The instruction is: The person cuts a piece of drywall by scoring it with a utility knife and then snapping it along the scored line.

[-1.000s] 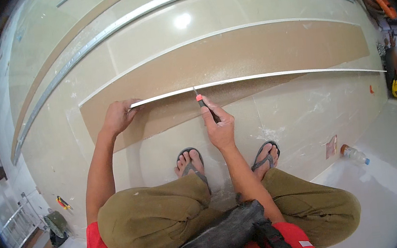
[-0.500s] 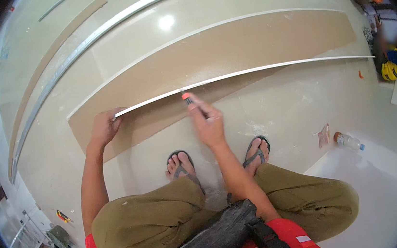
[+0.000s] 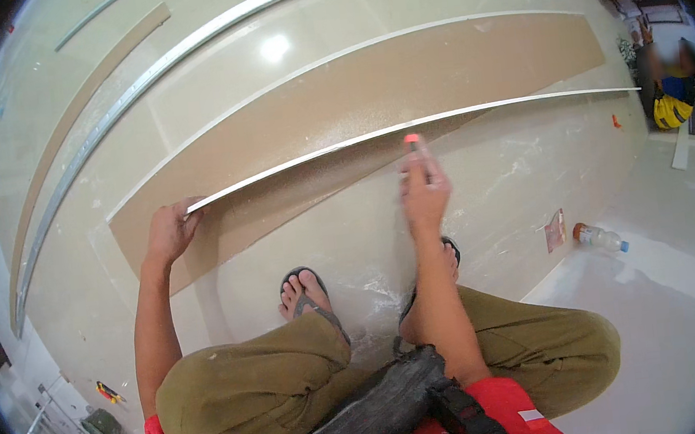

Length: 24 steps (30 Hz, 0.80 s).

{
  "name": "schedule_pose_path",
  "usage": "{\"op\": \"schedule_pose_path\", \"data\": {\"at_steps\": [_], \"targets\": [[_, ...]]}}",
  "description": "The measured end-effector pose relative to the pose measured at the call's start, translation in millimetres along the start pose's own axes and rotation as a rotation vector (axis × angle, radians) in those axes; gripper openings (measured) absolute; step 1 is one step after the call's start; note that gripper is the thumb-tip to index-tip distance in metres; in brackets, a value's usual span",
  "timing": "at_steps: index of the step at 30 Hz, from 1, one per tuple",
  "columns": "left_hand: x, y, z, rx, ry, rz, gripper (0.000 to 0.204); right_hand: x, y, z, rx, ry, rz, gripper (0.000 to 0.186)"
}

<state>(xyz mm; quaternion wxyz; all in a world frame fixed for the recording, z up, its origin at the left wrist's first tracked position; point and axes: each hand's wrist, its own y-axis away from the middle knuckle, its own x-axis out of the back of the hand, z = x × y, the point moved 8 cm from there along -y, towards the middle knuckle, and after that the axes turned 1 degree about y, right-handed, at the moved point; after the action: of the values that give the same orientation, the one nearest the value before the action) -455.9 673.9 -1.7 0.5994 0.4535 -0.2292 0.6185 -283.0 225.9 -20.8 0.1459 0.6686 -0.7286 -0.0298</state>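
I squat on a pale tiled floor in front of a long brown board [image 3: 369, 96] lying flat. A thin white strip [image 3: 439, 120] stands on edge along the board's near side. My left hand [image 3: 169, 230] rests on the strip's left end and presses it to the board. My right hand [image 3: 424, 185] grips a utility knife [image 3: 413, 144] with an orange tip, its point just below the strip near the middle. My feet in sandals are between my knees.
A curved metal track [image 3: 178, 53] and another brown strip [image 3: 75, 118] lie further off. A plastic bottle [image 3: 599, 236] and a small packet [image 3: 555, 231] sit on the floor at right. Another person [image 3: 669, 90] crouches at far right. White dust covers the tiles.
My right hand with the knife has slid to the right along the strip. The view has shifted, so the left hand and strip end now sit lower and further left.
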Motion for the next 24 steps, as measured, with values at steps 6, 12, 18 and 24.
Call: {"op": "schedule_pose_path", "data": {"at_steps": [6,12,18,24], "targets": [[3,5,-11,-0.01,-0.047,-0.001,0.026,-44,19,-15,0.063,0.157,-0.212,0.043],[-2,2,-4,0.016,-0.03,-0.012,0.026,21,-15,-14,-0.106,-0.138,0.15,0.041],[1,3,-3,0.027,0.017,-0.002,0.026,-70,50,-15,0.034,0.13,-0.304,0.042],[2,3,-2,0.005,-0.012,0.007,0.026,3,-5,-21,-0.1,-0.133,0.005,0.044]]}}
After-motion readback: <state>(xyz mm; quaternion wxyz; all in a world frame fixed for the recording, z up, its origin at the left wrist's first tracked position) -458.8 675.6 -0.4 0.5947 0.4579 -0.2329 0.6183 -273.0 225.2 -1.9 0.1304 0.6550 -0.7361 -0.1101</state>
